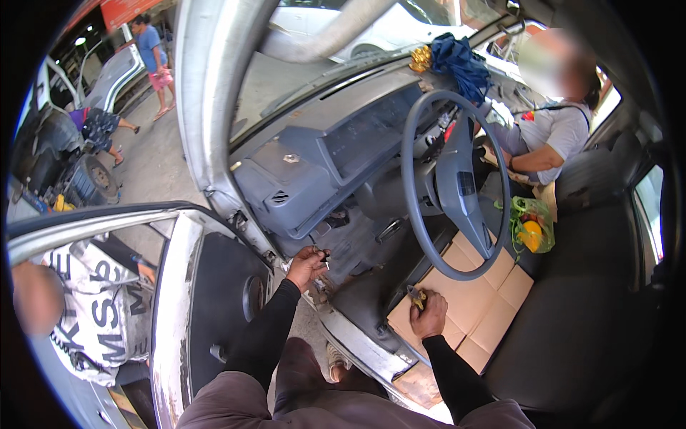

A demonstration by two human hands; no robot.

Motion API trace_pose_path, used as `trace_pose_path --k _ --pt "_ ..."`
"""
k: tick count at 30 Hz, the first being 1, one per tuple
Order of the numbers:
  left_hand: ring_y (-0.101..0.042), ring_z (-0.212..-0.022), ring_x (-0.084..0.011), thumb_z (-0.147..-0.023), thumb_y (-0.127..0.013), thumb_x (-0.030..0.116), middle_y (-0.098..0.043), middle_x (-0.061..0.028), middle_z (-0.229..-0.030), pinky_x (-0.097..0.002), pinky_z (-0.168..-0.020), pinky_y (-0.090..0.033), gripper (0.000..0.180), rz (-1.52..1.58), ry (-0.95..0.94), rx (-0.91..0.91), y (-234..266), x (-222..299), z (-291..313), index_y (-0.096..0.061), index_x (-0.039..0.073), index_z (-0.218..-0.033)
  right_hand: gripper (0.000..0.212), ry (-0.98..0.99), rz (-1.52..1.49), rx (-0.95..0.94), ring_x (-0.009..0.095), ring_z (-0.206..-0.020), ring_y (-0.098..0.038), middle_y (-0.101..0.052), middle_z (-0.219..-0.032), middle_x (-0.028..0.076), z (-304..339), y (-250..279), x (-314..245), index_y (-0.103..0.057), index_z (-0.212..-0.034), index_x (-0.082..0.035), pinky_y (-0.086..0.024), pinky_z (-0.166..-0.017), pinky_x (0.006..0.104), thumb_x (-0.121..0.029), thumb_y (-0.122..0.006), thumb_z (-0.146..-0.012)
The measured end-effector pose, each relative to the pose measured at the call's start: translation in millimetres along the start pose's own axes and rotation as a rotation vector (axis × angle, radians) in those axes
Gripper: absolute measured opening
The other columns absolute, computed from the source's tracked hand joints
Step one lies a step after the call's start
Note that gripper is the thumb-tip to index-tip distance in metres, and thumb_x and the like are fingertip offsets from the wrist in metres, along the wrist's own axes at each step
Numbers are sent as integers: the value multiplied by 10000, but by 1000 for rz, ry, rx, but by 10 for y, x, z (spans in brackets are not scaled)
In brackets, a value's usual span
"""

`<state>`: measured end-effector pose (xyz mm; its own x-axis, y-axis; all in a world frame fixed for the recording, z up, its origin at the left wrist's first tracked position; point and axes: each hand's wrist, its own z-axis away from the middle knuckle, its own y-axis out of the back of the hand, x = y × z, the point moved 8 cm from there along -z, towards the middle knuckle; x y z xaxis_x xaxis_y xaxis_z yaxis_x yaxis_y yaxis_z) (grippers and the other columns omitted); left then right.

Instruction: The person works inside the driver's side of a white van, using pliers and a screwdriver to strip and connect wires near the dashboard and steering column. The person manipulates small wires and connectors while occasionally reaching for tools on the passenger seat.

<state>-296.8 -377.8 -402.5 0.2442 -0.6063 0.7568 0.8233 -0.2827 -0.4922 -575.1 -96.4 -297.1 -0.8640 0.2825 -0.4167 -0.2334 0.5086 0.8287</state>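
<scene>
Pliers (416, 294) with yellowish handles sit in the right hand (430, 317), its fingers curled firmly around them, over the flattened cardboard (493, 314) on the dark vehicle seat (564, 286); whether the hand touches the cardboard, I cannot tell. The left hand (306, 269), near the door opening, has its fingers pinched together on a small dark part (326, 256) with a pale pin, too small to identify. The steering wheel (411, 186) stands beyond the pliers.
</scene>
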Motion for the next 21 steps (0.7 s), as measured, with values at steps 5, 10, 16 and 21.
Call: trace_pose_path --k 5,10,16,21 --pt "-703 -921 -179 -941 -763 66 -685 -32 -993 -325 -780 -594 243 -377 -110 54 -7 383 216 -608 45 -1127 433 34 -38 24 407 -1047 -563 -610 -1098 190 -9 -18 -57 -599 -1220 -37 -434 -942 499 -147 -695 -812" --pt "-651 -825 -147 -815 -864 47 -685 -34 -918 -310 -746 -562 292 -974 -168 95 -64 869 307 -694 -24 -1042 468 -23 -60 4 401 -1100 -553 -609 -1155 180 42 -36 53 -610 -1255 -48 -427 -994 513 -179 -728 -822" --pt "-615 -811 -133 -756 -884 57 -676 -13 -859 -312 -761 -523 293 -1032 -142 127 97 891 293 -715 22 -994 486 3 -273 -166 475 -1127 -632 -655 -1216 288 -102 -20 -518 -540 -1361 -14 -508 -1001 501 -215 -705 -951" --pt "-639 -799 -136 -776 -843 -10 -701 -13 -847 -309 -749 -525 281 -752 -139 122 338 579 230 -693 23 -1011 440 -110 -419 -369 483 -903 -693 -700 -919 274 -327 -319 -1201 -537 -1177 -3 -561 -760 514 -200 -798 -883"
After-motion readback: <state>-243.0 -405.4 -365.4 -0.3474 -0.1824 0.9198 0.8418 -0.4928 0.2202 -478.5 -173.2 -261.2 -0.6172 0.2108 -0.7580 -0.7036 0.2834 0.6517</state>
